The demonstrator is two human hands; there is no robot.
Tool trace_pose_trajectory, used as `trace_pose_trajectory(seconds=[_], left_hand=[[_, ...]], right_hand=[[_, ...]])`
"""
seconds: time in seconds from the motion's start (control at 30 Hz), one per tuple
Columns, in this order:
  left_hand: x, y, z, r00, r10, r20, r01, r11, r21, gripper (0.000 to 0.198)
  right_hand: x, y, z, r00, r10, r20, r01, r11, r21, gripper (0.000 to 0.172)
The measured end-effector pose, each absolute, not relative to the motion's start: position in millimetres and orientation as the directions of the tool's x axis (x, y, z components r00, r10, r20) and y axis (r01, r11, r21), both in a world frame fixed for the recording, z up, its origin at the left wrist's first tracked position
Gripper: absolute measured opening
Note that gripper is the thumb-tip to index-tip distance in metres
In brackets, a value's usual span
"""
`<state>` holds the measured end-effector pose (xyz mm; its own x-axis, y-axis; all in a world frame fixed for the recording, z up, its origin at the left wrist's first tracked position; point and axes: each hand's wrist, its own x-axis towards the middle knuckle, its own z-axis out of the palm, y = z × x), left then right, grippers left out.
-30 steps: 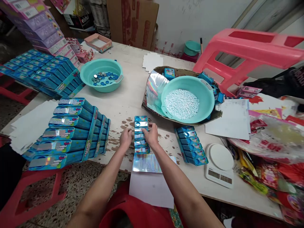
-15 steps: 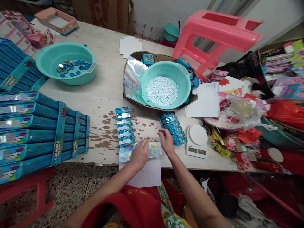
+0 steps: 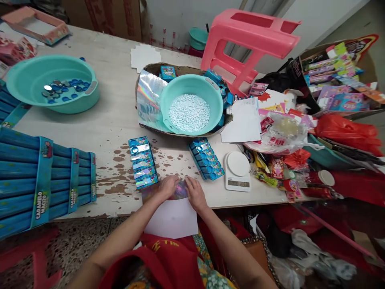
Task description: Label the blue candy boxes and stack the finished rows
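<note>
Both my hands rest close together at the table's near edge on a shiny holographic sheet (image 3: 180, 189) that lies on a white paper (image 3: 173, 218). My left hand (image 3: 166, 187) presses on the sheet's left part with fingers curled. My right hand (image 3: 195, 192) pinches its right part. A row of several small blue tins (image 3: 140, 162) stands just left of my hands. A second row of blue tins (image 3: 207, 158) lies to the right.
A teal basin of white tablets (image 3: 190, 105) sits in a cardboard tray. Another teal basin with blue caps (image 3: 54, 84) is at the far left. Stacked blue display boxes (image 3: 42, 176) fill the left. A white scale (image 3: 237, 170), a pink stool (image 3: 246, 40) and packaging clutter lie to the right.
My hands left the row of tins and came back to the holographic sheet at the table edge, then moved closer together on it. The camera swung rightward.
</note>
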<state>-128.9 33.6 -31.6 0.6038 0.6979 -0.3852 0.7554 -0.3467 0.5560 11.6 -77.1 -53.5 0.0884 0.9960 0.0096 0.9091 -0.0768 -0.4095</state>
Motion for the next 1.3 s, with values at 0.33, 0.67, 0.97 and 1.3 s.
trace_pose_trajectory(seconds=[0.33,0.67,0.97,1.3], left_hand=[[-127,35,-39,0.568,0.737,-0.368,0.773,-0.322,0.547,0.028],[-127,27,-13,0.486,0.854,-0.186,0.594,-0.167,0.787,0.032],[-158,43,53,0.563,0.763,-0.316,0.326,0.146,0.934,0.027],[-271,146,46,0.19,0.922,-0.338,0.308,0.271,0.912,0.02]], right_hand=[[17,-82,-28,0.083,0.997,0.006,0.919,-0.074,-0.387,0.015],[28,-63,74,0.292,0.954,-0.073,0.687,-0.262,-0.678,0.014],[-4,-13,80,0.329,0.924,-0.192,0.427,-0.327,-0.843,0.019],[-117,129,48,0.229,0.969,-0.097,0.599,-0.219,-0.77,0.013]])
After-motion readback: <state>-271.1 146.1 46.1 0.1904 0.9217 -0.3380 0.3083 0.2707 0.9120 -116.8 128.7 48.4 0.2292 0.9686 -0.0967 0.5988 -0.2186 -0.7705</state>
